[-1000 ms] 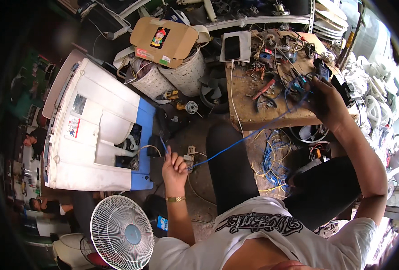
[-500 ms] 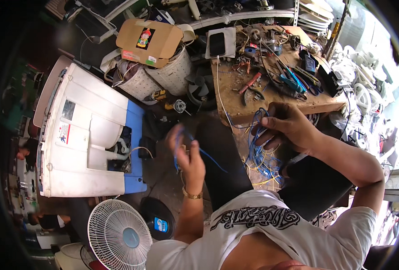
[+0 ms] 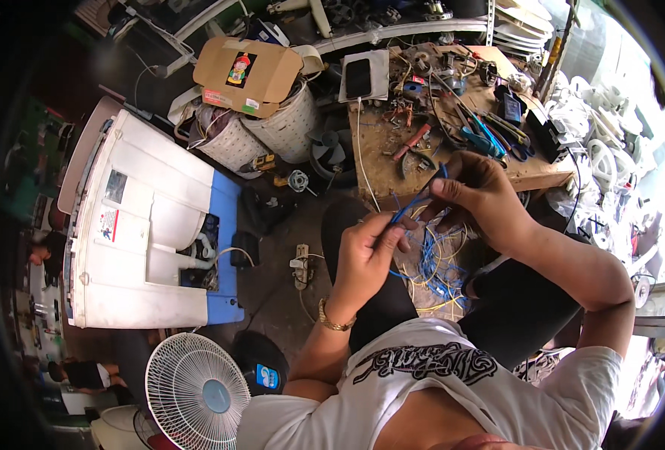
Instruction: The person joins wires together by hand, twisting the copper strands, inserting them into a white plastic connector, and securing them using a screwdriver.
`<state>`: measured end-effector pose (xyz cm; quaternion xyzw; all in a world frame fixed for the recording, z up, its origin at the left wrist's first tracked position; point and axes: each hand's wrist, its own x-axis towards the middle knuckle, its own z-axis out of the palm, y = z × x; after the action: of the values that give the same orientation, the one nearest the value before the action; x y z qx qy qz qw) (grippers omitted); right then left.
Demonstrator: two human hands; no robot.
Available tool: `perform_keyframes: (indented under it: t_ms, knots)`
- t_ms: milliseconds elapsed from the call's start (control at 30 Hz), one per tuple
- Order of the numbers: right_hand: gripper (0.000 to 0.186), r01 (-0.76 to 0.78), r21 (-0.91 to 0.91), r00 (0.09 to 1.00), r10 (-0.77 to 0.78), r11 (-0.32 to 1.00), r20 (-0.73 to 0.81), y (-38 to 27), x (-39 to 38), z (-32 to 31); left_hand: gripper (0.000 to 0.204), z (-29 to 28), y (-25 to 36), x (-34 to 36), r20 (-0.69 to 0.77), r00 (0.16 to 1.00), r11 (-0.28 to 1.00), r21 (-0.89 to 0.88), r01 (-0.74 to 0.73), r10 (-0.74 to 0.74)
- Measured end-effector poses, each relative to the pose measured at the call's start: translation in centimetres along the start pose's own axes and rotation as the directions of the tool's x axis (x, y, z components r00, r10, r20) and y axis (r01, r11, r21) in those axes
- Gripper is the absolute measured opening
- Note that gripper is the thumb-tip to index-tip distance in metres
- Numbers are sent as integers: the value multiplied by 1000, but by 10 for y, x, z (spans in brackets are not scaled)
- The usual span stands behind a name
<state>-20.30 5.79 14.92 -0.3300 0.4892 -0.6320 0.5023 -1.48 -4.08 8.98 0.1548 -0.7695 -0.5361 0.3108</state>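
Observation:
A bundle of thin blue wire [image 3: 411,208] runs taut and slanting between my two hands, above my lap. My left hand [image 3: 368,251], with a gold-coloured bracelet at the wrist, is closed around its lower end. At the upper end my right hand [image 3: 484,196] pinches the wire between thumb and fingers. Some of its fingers are curled out of sight. Below the hands, between my legs, lies a tangle of blue and yellow wires [image 3: 439,274].
Ahead stands a wooden workbench [image 3: 381,169] with red-handled pliers [image 3: 413,141], several other tools and a phone [image 3: 359,77]. A white and blue machine housing [image 3: 134,292] and a fan [image 3: 197,382] stand at left. A power strip [image 3: 300,268] lies on the floor.
My left hand has moved right and up, close to my right hand. The blue wire, looped and loose before, is now drawn together into a straight bundle between both hands.

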Motion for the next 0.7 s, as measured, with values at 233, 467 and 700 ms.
perform_keyframes:
  t_ms: [233, 467, 700]
  knots:
    - [24, 257, -931, 906, -400, 260, 138, -8, 12, -17, 30, -5, -3, 6, 8, 999, 976, -215, 41, -40]
    - [9, 638, -743, 741, -423, 200, 522, -7, 6, -13, 29, -9, 8, 10, 59, 991, 949, -288, 130, -118]
    - [29, 40, 500, 961, 103, 865, -255, -50, 22, -12, 27, -48, -42, -1, 65, 948, 421, -885, 199, -312]
